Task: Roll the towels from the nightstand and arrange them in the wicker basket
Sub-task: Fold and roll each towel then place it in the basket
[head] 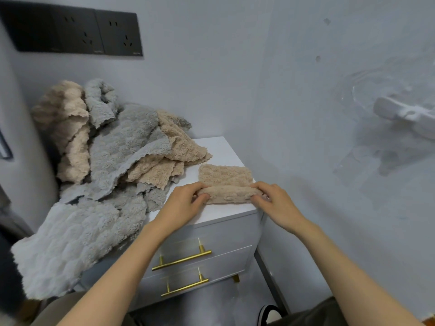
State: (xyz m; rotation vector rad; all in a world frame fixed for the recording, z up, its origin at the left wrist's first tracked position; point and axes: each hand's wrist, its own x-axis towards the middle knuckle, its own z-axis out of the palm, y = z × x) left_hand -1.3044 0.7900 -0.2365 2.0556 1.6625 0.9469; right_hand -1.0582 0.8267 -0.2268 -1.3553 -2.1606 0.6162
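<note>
A small beige towel (pixel 225 176) lies folded into a strip on the white nightstand (pixel 221 147), near its front right corner. Its near end is rolled up into a short tube. My left hand (pixel 186 204) grips the roll's left end, thumb underneath and fingers curled over it. My right hand (pixel 274 203) grips the right end the same way. A heap of grey and beige towels (pixel 113 147) covers the left part of the nightstand and hangs over its front left. No wicker basket is in view.
The nightstand stands in a corner of pale walls, with two drawers and gold bar handles (pixel 182 260). Dark wall sockets (pixel 77 31) sit high on the left. A white fixture (pixel 404 116) juts from the right wall. A shoe (pixel 270 314) shows at the bottom.
</note>
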